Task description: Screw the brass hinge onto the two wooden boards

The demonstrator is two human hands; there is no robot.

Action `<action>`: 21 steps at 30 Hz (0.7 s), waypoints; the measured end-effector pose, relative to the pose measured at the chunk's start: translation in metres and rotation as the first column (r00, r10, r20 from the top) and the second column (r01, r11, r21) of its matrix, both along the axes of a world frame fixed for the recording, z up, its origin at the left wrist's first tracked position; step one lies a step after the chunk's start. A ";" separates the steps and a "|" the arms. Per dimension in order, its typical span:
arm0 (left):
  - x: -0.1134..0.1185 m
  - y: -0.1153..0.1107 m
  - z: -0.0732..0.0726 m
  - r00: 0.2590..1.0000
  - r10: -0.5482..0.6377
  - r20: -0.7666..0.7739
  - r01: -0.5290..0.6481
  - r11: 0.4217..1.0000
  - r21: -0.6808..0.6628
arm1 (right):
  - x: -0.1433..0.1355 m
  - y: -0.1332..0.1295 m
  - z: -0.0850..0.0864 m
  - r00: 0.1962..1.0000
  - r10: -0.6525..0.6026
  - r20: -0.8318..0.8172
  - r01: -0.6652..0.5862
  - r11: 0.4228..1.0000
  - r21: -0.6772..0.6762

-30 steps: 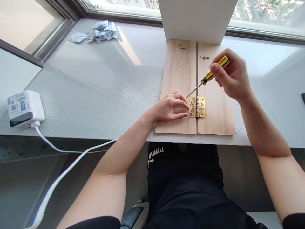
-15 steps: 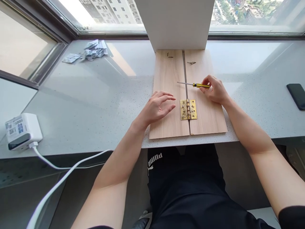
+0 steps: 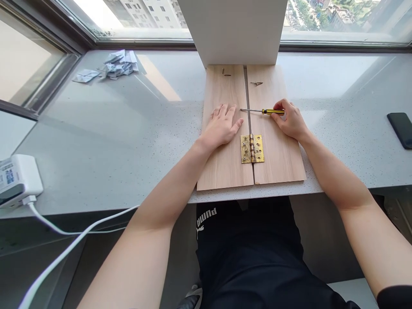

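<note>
My right hand (image 3: 290,121) is closed on the yellow and black handle of a screwdriver (image 3: 268,111), over the right wooden board (image 3: 278,163). Its shaft points left across the gap between the boards. On the left wooden board (image 3: 225,171) my left hand (image 3: 222,125) lies with its fingers spread, holding nothing. A brass hinge (image 3: 252,149) straddles the gap nearer to me, one leaf on each board. Small screws (image 3: 256,83) rest near the far end of the right board, and others (image 3: 227,75) on the left board.
Crumpled paper packets (image 3: 119,64) lie at the back left of the pale counter (image 3: 128,141). A white device (image 3: 24,178) with a cable is at the left edge. A black phone (image 3: 400,130) lies far right. A grey pillar (image 3: 238,34) stands behind the boards.
My left hand has moved up and right and now lies flatter on the left board. My right hand stays nearly in place with the screwdriver. The view has shifted slightly.
</note>
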State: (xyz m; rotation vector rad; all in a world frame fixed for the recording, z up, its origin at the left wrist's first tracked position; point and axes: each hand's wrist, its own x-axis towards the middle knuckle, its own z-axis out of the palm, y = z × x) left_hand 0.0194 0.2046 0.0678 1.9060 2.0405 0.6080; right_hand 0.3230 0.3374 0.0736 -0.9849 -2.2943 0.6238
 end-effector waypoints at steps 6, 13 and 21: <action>0.002 -0.010 0.006 1.000 0.000 -0.011 -0.001 0.999 -0.046 | 0.001 -0.005 0.001 0.996 0.047 0.077 -0.050 0.998 0.042; 0.005 -0.014 0.017 0.999 -0.005 -0.049 0.001 0.995 -0.097 | -0.001 -0.013 -0.006 0.992 0.003 0.126 -0.015 0.995 0.094; 0.001 -0.019 0.020 0.999 -0.020 -0.039 0.016 0.995 -0.100 | 0.003 -0.003 -0.021 0.996 0.083 -0.021 -0.081 0.992 0.098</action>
